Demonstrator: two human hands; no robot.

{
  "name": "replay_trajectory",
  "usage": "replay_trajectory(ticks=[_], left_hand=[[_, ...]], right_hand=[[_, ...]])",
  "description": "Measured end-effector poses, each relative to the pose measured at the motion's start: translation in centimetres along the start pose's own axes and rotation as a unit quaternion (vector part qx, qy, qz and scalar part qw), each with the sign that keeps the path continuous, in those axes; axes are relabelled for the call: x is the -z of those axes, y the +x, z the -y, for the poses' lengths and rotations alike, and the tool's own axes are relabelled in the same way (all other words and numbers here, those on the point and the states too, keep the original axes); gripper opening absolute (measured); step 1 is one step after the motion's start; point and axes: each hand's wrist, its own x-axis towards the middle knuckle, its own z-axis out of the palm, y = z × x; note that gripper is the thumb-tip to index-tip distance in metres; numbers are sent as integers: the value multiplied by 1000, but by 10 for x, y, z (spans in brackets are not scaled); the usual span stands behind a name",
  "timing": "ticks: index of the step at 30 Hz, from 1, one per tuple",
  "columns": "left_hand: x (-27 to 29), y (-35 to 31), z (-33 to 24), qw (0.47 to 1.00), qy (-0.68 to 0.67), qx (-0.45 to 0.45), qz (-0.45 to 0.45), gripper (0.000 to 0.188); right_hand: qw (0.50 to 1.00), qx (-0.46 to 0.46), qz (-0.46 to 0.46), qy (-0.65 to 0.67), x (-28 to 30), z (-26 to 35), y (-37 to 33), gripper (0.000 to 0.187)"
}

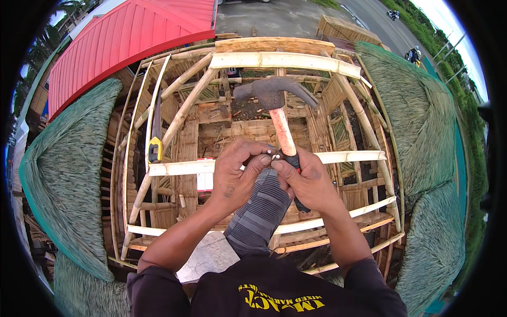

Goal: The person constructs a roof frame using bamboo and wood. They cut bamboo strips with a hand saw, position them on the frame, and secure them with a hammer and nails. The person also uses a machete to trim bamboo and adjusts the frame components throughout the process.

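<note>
Holding a claw hammer (284,132) partly tucked in the right hand (312,185), the person works with both hands brought together over a bamboo frame (351,157). Hammer position: in front of the torso, head pointing away from the wearer, grip passing behind the right hand and its black end showing again below.

Appearance of hammer: head dark grey-brown, surface dull and rough, rust-like in tone. Blunt striking end faces left; claw sweeps right in a long curve, its tip bent back toward the wearer. Shaft orange-red, patchy, with pale worn areas. Lower part sheathed in a black grip, a touch of red visible beside the hand.

Fingers, left hand (237,168): thumb and forefinger closed in a pinch on small pale-tipped pieces (276,157); exact kind too small to tell. Fingers, right hand: thumb and forefinger nearly meeting the left ones at the same pieces; other fingers curled about the grip, tightness cannot be told.

Surroundings: dark grey ribbed trouser leg (256,208) beneath the hands. Handsaw (155,150), yellow-and-black handle, at the frame's left side. Red metal roof (142,45) beyond, upper left; green-tinted thatch (414,116) at right.
</note>
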Motion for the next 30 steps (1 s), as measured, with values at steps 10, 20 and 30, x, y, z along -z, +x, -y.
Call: replay_trajectory(ticks=[10, 20, 30], left_hand=[[74, 282, 380, 968, 138, 53, -200, 30], [45, 334, 502, 928, 282, -20, -243, 42], [44, 338, 512, 919, 272, -50, -281, 19]], right_hand=[[981, -174, -44, 78, 57, -175, 279, 32], [990, -141, -3, -28, 43, -273, 378, 50], [980, 67, -48, -181, 53, -252, 452, 40]])
